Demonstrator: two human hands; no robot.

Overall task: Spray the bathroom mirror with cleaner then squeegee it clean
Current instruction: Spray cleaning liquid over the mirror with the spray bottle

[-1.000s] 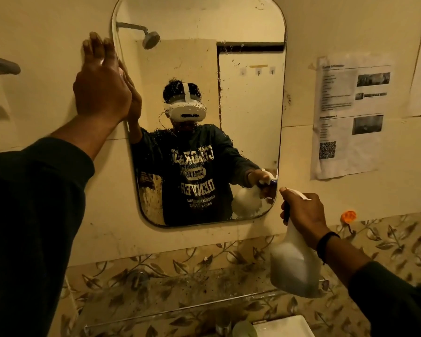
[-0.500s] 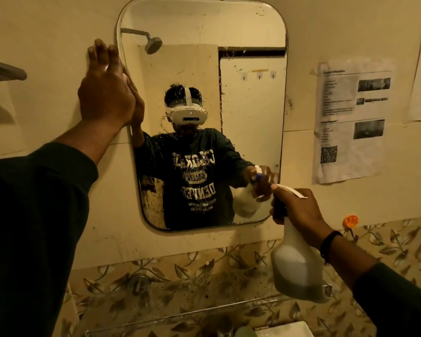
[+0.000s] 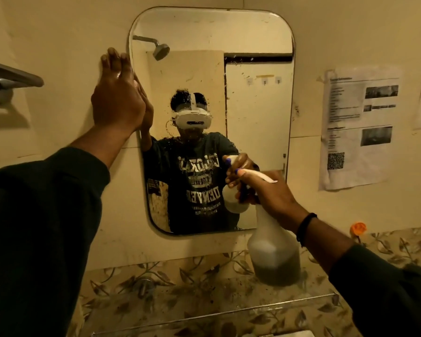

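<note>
Left hand (image 3: 117,103): fingers straight, pressing flat beside the mirror (image 3: 253,35).
Right hand (image 3: 270,190): gripping the spray bottle (image 3: 272,249), aiming at the glass.

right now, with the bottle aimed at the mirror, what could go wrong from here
1. The left hand lies flat on the mirror at its left edge, so it may catch spray and leave prints on the glass.
2. The spray bottle, held in the right hand, points close at the lower middle, where droplets already sit; more there could run down onto the glass shelf.
3. Overspray might reach the printed sheet taped on the wall to the right.
</note>
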